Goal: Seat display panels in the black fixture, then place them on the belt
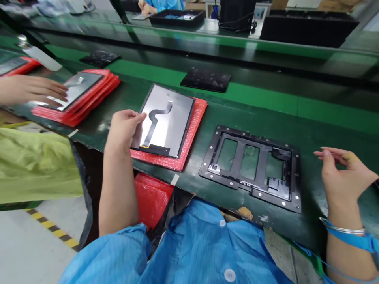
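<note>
My left hand (pixel 126 128) grips the left edge of a display panel (pixel 177 118), thumb on top. The panel lies back side up, with a curved grey ribbon cable (pixel 152 118) and a dark strip along its near edge. Under it is a red bubble-wrap sheet (pixel 194 136). To the right, a black rectangular frame fixture (pixel 204 165) with three openings lies flat on the bench. Beyond its right side my right hand (pixel 346 169) hovers over the bench, fingers loosely bent and apart, nothing seen in them. A metal bracelet and a blue strap circle that wrist.
A co-worker's hand (pixel 35 90) rests on another panel over stacked red bubble wrap (pixel 100 94) at left. Black slabs (pixel 205 80) lie toward the back. More red bubble wrap (pixel 154 197) sits below the bench edge. Across the bench are a black tray (pixel 177 19) and another person's hands (pixel 146 7).
</note>
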`<state>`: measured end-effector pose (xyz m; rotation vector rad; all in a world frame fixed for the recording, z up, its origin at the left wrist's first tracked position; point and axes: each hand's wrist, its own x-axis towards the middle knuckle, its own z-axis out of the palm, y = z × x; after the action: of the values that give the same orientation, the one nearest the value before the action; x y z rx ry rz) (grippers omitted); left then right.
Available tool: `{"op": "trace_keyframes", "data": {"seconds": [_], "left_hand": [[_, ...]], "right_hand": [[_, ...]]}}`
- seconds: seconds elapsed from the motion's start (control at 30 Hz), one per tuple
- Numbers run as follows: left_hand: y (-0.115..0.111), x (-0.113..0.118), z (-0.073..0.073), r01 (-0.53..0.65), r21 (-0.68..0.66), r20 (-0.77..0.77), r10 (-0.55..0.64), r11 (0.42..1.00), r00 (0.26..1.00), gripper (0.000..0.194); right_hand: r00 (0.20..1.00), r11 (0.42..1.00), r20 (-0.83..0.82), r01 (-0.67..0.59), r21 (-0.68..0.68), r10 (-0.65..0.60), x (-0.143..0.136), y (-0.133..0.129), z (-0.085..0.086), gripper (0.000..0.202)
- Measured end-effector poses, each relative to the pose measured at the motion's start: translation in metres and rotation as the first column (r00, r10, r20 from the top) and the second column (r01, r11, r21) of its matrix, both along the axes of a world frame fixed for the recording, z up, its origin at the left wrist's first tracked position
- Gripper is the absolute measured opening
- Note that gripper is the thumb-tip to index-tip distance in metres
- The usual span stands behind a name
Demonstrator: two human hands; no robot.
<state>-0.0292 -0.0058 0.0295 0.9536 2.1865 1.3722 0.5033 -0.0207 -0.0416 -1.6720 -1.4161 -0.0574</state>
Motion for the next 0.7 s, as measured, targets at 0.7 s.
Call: {"op": "trace_keyframes", "data": {"seconds": [0.7], "left_hand": [[-0.056,0.183,0.021,0.538,0.476,0.603,-0.704,0.695,0.376,0.052]], "right_hand": [[0.688,0.683,0.383,-0.709,0.174,0.617,-0.133,-0.05,0.059,0.032]]}}
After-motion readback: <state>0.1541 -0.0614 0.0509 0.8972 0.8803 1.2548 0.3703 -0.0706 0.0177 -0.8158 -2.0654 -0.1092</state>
